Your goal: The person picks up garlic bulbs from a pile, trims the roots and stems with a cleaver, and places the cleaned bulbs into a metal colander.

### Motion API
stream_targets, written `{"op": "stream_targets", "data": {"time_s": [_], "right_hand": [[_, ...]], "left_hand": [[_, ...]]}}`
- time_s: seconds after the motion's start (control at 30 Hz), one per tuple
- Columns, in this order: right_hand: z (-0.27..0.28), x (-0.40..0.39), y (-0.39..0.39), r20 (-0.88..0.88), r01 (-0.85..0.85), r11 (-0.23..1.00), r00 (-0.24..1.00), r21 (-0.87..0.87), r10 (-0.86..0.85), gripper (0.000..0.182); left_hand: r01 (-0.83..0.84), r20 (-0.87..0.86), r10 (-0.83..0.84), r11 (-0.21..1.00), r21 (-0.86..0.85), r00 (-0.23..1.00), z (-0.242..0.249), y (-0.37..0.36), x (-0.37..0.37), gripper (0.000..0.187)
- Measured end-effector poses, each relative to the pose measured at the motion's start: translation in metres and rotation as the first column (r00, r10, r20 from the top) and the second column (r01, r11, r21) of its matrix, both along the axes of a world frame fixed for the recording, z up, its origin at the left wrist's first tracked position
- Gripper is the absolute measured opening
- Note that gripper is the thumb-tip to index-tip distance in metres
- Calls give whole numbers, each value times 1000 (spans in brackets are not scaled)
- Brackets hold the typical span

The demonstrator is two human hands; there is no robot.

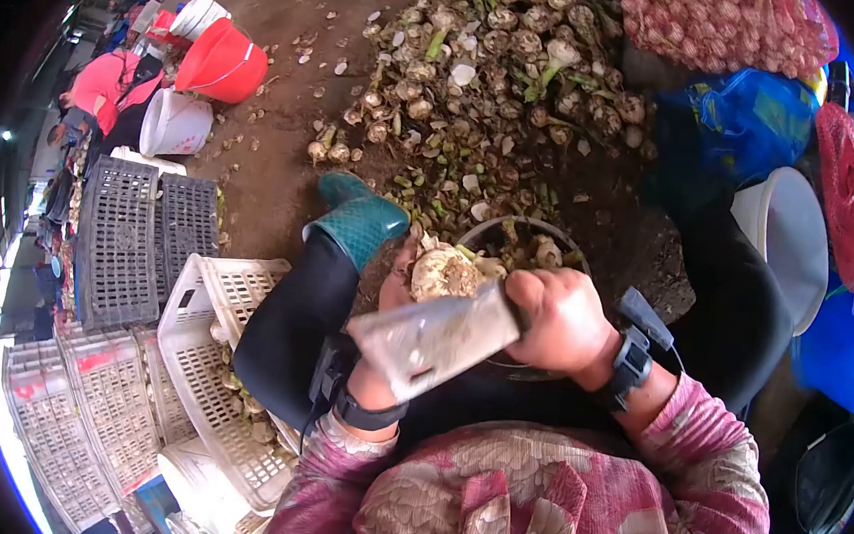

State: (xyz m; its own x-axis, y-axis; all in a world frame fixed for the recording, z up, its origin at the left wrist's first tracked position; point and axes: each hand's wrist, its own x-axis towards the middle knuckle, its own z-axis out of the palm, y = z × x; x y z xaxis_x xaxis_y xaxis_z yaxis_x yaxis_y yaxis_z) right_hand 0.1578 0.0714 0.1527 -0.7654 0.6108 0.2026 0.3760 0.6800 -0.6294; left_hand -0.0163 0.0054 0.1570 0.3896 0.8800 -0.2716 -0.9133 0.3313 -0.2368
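Note:
My right hand (565, 323) is closed round the handle of a wide-bladed cleaver (437, 336), its blade slanting left across my lap and slightly blurred. Behind the blade, my left hand (398, 283) holds a pale, round bulb (445, 272) with a rough brown patch; the blade hides part of this hand. A round, dark container (580, 263) with trimmed pieces in it stands just beyond my hands, between my knees.
A large heap of bulbs (503, 62) lies on the ground ahead. White crates (190, 349), black crates (120, 238) and buckets (225, 60) are at left. Net sacks (732, 28) and a pale tub (785, 245) are at right. Another person (115, 87) is far left.

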Motion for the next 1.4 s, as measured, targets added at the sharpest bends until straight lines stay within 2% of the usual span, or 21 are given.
{"op": "stream_targets", "data": {"time_s": [0.07, 0.1, 0.13, 0.17, 0.3, 0.33, 0.43, 0.53, 0.6, 0.63, 0.7, 0.73, 0.8, 0.87, 0.97, 1.0, 1.17, 1.27, 1.3, 1.37, 1.4], "right_hand": [[-18, 0, 7, 15, 78, 995, 997, -69, -77, 31], [-27, 2, 14, 216, 217, 966, 959, -137, -185, 27], [-49, 14, 35, 295, 385, 893, 903, -233, -313, 25], [-53, 17, 47, 384, 543, 777, 824, -319, -418, 23], [3, -7, 24, 16, 292, 948, 956, -126, -293, 19], [5, -9, 26, -16, 277, 956, 960, -92, -280, 20], [0, -6, 18, -5, 197, 978, 980, -61, -198, 25], [13, -10, -4, -76, 66, 998, 995, 11, -65, 29], [15, -15, -7, -170, 62, 998, 984, 12, -59, 28], [12, -17, -6, -222, 58, 998, 973, -4, -58, 26], [-14, -13, 13, 226, 291, 914, 946, -282, -231, 25], [-35, -1, 27, 288, 411, 793, 907, -449, -307, 23], [-33, 9, 25, 120, 442, 851, 897, -282, -426, 18], [-13, 0, 12, -112, 384, 920, 913, -80, -391, 22], [25, -4, 19, -80, 402, 762, 858, -508, -507, 19], [22, -1, 25, -165, 395, 793, 841, -464, -515, 16], [69, -7, 19, -413, 138, 975, 888, -175, -200, 11], [52, -8, 29, -62, 149, 883, 978, -446, -197, 20], [24, -5, 39, 166, 236, 854, 970, -464, -178, 24], [-31, 18, 32, 360, 349, 787, 917, -509, -173, 34], [-45, 19, 31, 216, 396, 832, 917, -388, -336, 32]], "left_hand": [[-41, -773, 114, 993, 113, 624, -4, -8, 6, 41], [78, -941, 289, 957, 279, -177, -8, -14, 11, 46], [-66, -925, 364, 931, 358, 107, 7, -15, 16, 50], [-62, -938, 344, 938, 341, 45, 10, -11, 12, 55], [-8, -901, 413, 908, 418, -132, 6, -1, -6, 69], [-85, -904, 422, 905, 417, 63, 20, 7, 0, 71], [-25, -928, 352, 934, 358, -117, 15, -1, -3, 75], [-195, -899, 438, 883, 426, 21, -20, -44, -7, 85], [-312, -856, 418, 893, 325, 305, -17, -42, -17, 50], [-206, -919, 374, 916, 344, 126, -7, -32, -13, 59], [7, -914, 315, 946, 324, -257, 29, -16, 5, 80], [57, -900, 378, 925, 375, -217, 38, -16, 5, 80], [-36, -773, 633, 772, 635, -46, 34, -10, 6, 80], [-63, -856, 509, 855, 515, -91, 36, -15, -1, 79], [-56, -787, 616, 785, 617, -39, 40, -8, 0, 75], [-150, -806, 591, 799, 582, 25, 47, -9, 2, 72], [-281, -799, 596, 783, 555, 84, 52, -6, 7, 61], [-250, -810, 562, 819, 517, 165, 68, -7, 9, 60], [-334, -672, 646, 763, 553, 363, 76, -3, 12, 59], [-153, -702, 674, 737, 658, 228, 77, 5, -1, 55], [-78, -808, 562, 826, 558, 175, 80, 7, -10, 51]]}}
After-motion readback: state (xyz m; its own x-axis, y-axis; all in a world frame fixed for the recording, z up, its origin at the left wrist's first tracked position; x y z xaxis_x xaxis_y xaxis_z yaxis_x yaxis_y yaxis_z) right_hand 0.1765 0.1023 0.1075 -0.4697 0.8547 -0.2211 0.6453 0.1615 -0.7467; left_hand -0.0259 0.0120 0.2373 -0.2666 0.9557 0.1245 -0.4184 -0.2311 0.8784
